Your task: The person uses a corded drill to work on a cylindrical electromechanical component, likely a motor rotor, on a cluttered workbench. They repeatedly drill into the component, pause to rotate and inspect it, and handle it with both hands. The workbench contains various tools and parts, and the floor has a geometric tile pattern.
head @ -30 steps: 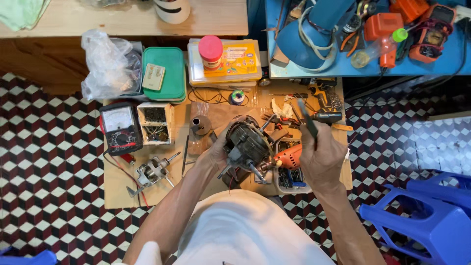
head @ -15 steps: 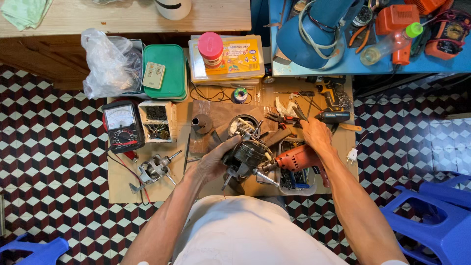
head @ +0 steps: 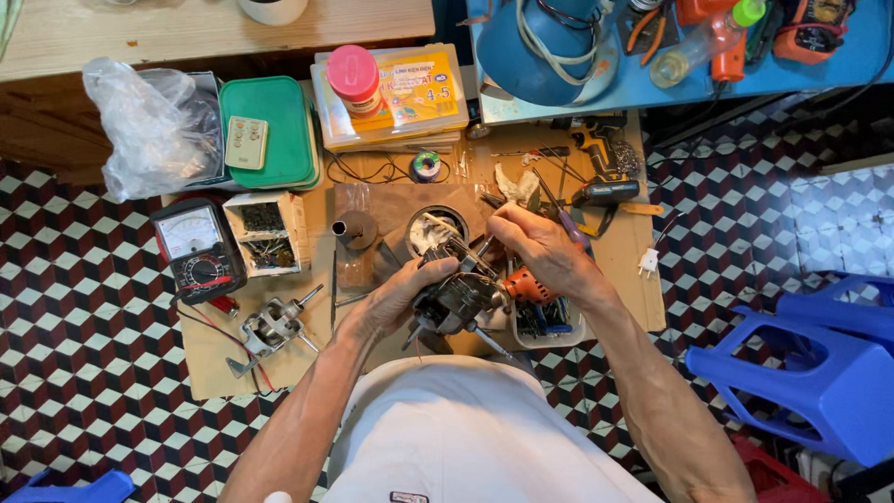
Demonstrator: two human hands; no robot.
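Cardboard sheet (head: 615,270) on tiled floor. Motor (head: 456,293) held above its centre. Left hand (head: 405,298) fingers curled around motor's left side. Right hand (head: 540,247) fingers pinching a screwdriver (head: 481,248) against motor's top.

We are looking down at a small repair workshop set up on the floor, probably for household electrical appliances. A sheet of cardboard (head: 279,359) spread over the red, black and white patterned tiles (head: 84,307) serves as the bench. On it we see an analogue multimeter (head: 197,248), a bare electric motor (head: 270,328), a spool of solder (head: 426,166), a cordless drill (head: 601,158) and small boxes of loose parts (head: 268,233). A plastic organiser case (head: 396,93) and a green tray (head: 270,130) lie along the top edge. Blue plastic stools (head: 819,363) stand at the right. More tools, seemingly pliers, crowd a blue surface (head: 838,56) above.
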